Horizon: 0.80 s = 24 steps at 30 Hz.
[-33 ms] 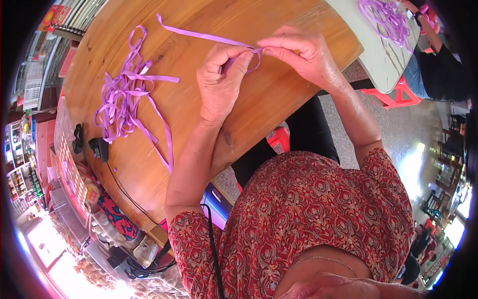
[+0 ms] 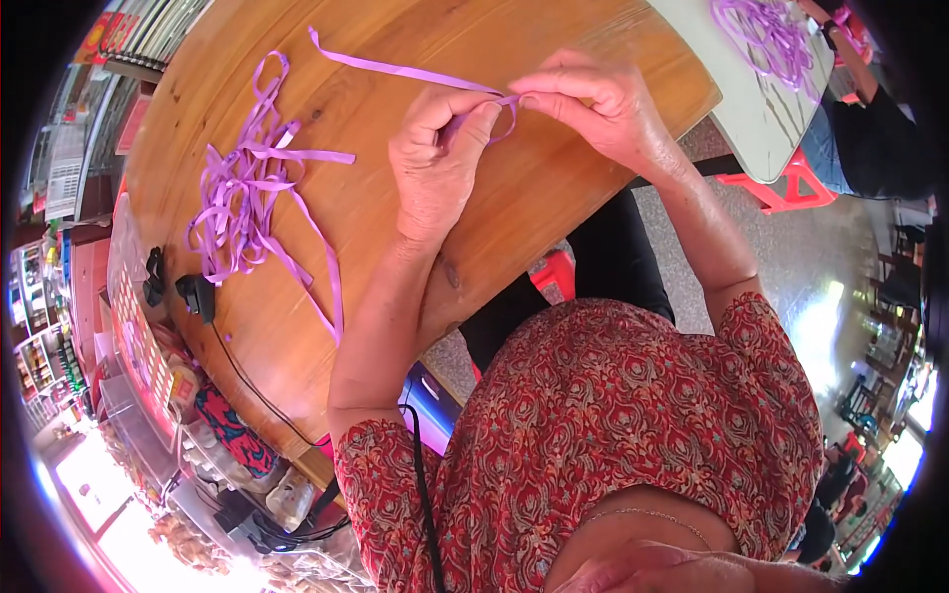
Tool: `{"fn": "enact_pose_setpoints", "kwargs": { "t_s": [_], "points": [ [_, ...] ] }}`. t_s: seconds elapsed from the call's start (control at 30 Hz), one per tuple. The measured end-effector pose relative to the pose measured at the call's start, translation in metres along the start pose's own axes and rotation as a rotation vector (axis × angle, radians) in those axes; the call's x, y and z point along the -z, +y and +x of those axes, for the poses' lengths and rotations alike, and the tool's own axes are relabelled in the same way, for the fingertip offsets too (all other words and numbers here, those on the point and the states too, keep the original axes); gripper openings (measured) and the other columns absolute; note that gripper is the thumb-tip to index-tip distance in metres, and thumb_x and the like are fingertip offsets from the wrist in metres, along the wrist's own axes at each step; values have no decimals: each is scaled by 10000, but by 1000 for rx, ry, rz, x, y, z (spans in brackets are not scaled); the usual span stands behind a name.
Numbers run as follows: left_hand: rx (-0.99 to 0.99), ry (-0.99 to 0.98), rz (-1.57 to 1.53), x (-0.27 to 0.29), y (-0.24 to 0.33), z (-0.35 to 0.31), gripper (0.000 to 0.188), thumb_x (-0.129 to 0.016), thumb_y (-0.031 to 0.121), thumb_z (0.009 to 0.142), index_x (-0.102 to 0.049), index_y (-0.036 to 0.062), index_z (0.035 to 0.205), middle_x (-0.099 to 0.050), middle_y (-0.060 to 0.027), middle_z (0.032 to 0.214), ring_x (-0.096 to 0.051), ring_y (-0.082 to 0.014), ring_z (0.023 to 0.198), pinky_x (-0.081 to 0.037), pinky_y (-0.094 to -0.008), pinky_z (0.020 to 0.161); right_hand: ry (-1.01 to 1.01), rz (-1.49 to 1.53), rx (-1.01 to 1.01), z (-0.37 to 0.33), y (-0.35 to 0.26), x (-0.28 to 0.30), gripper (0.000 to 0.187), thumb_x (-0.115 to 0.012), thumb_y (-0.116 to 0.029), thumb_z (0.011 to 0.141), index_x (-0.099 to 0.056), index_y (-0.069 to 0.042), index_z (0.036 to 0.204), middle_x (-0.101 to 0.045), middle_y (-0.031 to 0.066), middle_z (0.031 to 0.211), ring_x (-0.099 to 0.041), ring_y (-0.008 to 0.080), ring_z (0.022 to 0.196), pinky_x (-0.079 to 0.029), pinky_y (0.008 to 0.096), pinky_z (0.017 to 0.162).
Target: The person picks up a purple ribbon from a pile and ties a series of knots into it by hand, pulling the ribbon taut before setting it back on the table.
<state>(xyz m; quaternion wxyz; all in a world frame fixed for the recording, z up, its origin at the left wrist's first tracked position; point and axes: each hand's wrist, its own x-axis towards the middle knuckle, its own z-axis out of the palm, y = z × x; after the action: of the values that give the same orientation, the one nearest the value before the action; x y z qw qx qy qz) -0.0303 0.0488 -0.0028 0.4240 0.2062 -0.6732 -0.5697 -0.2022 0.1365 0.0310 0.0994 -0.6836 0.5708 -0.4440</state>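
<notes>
Over the round wooden table (image 2: pixel 554 198), the left hand (image 2: pixel 435 163) and right hand (image 2: pixel 593 109) both pinch a flat purple plastic ribbon strip (image 2: pixel 395 71), best kept taut and untwisted, clear of the loose purple ribbon pile (image 2: pixel 242 198).

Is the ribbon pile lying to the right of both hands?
No, the ribbon pile lies on the table left of the left hand and right hand.
</notes>
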Motion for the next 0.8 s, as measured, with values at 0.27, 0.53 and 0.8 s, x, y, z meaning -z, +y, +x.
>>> {"fn": "enact_pose_setpoints", "kwargs": {
  "t_s": [0.27,0.53,0.8],
  "points": [
    [-44,7,70,0,4,2,95,-632,-36,819,-653,9,900,-602,-24,855,-564,-82,758,-459,-203,660,-155,202,-54,-1,-4,-2,109,-626,-73,846,-669,-16,928,-624,37,823,-580,126,770,-451,254,692],
    [94,-35,-439,5,-4,3,100,-606,-18,853,-618,27,942,-616,-8,840,-539,-60,708,-475,-199,641,-80,1272,-393,1,0,-26,213,-611,-32,844,-650,11,1050,-648,91,972,-592,160,902,-462,299,860],
    [21,53,-283,1,2,-1,142,-598,-41,852,-626,21,977,-597,3,828,-511,-45,705,-436,-173,630,131,986,-339,7,-1,-40,218,-597,0,847,-649,12,1059,-643,127,1073,-598,173,995,-457,292,912]
  ]
}}
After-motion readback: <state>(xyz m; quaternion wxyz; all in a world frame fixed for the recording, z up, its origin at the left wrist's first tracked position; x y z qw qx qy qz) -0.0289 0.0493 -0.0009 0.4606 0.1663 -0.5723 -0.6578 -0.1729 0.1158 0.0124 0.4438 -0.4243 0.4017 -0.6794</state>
